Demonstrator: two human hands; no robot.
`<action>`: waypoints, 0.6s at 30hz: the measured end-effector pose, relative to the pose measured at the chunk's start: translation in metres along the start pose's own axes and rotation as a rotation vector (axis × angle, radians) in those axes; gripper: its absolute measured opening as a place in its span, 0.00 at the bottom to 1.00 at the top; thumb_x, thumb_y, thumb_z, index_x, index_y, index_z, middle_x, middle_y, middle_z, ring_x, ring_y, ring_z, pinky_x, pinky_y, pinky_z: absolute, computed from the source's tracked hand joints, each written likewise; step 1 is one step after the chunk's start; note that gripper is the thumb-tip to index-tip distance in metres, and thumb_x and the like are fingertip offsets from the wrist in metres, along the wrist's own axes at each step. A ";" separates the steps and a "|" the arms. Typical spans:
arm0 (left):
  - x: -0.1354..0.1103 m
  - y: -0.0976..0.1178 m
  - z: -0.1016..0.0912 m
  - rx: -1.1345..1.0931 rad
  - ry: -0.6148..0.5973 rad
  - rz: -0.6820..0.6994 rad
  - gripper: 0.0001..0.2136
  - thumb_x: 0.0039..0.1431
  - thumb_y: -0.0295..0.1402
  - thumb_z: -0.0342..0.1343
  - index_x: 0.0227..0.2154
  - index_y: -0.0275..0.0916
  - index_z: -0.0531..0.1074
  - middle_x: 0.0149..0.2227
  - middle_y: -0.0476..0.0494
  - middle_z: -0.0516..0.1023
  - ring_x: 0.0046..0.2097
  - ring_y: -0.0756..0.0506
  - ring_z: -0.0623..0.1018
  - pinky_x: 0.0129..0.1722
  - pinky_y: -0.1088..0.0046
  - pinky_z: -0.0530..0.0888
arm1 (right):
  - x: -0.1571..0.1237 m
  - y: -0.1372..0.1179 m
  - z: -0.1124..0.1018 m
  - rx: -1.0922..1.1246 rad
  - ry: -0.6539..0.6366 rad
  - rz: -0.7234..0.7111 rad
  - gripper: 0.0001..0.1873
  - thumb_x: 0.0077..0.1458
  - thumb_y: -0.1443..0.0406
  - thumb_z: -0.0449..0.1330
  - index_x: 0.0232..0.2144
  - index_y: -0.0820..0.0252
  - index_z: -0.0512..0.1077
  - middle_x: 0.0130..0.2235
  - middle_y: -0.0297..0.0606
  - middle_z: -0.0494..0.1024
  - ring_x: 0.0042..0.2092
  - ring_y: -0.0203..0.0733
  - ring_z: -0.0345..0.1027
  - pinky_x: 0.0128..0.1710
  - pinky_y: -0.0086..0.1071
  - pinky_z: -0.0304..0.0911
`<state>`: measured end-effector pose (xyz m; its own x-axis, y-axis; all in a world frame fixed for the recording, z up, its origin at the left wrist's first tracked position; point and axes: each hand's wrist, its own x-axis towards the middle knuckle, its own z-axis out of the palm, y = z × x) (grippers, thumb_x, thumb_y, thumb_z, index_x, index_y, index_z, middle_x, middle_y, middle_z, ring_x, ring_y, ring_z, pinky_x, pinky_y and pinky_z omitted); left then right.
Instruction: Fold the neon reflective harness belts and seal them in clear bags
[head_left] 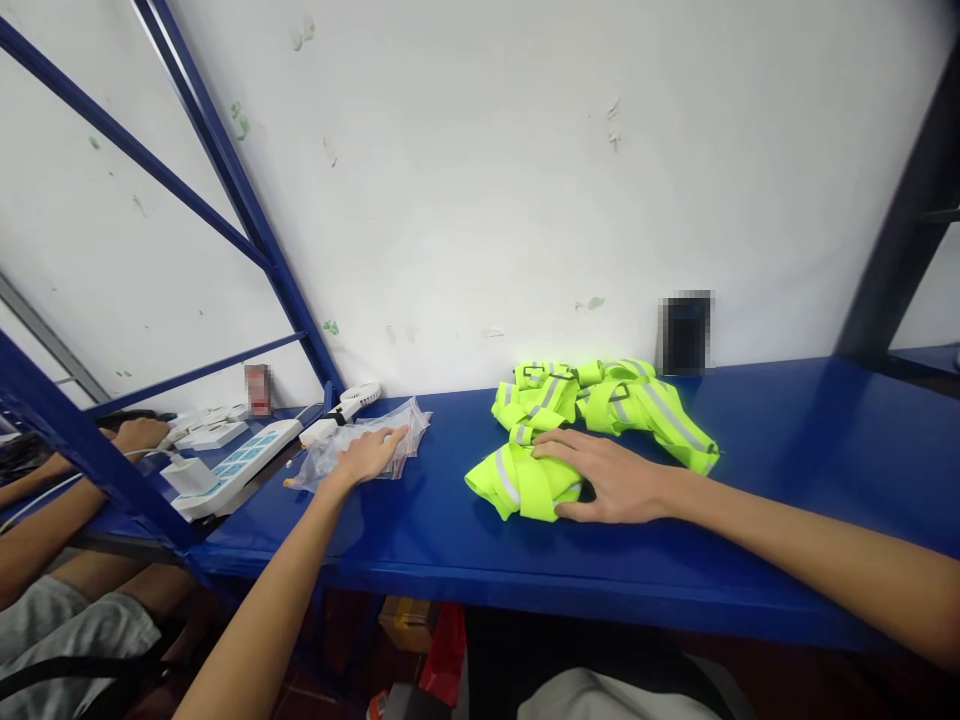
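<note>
A pile of neon-yellow reflective straps (600, 410) with grey stripes lies on the blue shelf (787, 470). My right hand (607, 478) rests flat on a folded bundle of these straps (521, 480) at the pile's near left, fingers stretched out. My left hand (367, 455) lies open on a stack of clear plastic bags (367, 435) further left, fingertips on top of them.
A white power strip (232, 465) and a small white fan (349, 405) sit left of the bags. A dark blurred object (686, 333) leans on the white wall. Blue frame bars (240, 190) rise at left. Another person's arm (67, 490) rests at far left.
</note>
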<state>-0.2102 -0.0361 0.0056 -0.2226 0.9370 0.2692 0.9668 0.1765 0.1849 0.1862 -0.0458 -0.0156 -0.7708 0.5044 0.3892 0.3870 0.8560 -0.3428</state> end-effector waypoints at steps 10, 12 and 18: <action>-0.071 0.112 -0.010 -0.682 -0.319 0.667 0.21 0.67 0.45 0.41 0.57 0.47 0.67 0.53 0.43 0.75 0.54 0.41 0.72 0.56 0.59 0.67 | 0.004 0.000 0.002 0.176 0.194 0.036 0.21 0.53 0.68 0.58 0.50 0.51 0.72 0.46 0.41 0.74 0.46 0.47 0.70 0.46 0.43 0.68; -0.070 0.117 -0.012 -0.806 -0.315 0.631 0.22 0.67 0.45 0.38 0.47 0.44 0.75 0.50 0.43 0.77 0.53 0.40 0.73 0.57 0.57 0.66 | 0.007 -0.004 0.000 0.193 0.273 0.040 0.16 0.55 0.66 0.58 0.47 0.53 0.73 0.44 0.41 0.75 0.44 0.47 0.71 0.45 0.43 0.68; -0.053 0.101 -0.023 -1.183 -0.369 0.558 0.28 0.64 0.46 0.37 0.12 0.40 0.66 0.36 0.35 0.80 0.51 0.35 0.75 0.55 0.50 0.67 | 0.013 -0.011 -0.009 0.324 0.434 0.184 0.15 0.54 0.64 0.58 0.45 0.57 0.75 0.43 0.38 0.79 0.42 0.49 0.73 0.43 0.40 0.68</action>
<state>-0.1032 -0.0749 0.0316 0.3860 0.8566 0.3424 0.1893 -0.4369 0.8794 0.1766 -0.0478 0.0004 -0.4010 0.7005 0.5904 0.2677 0.7059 -0.6557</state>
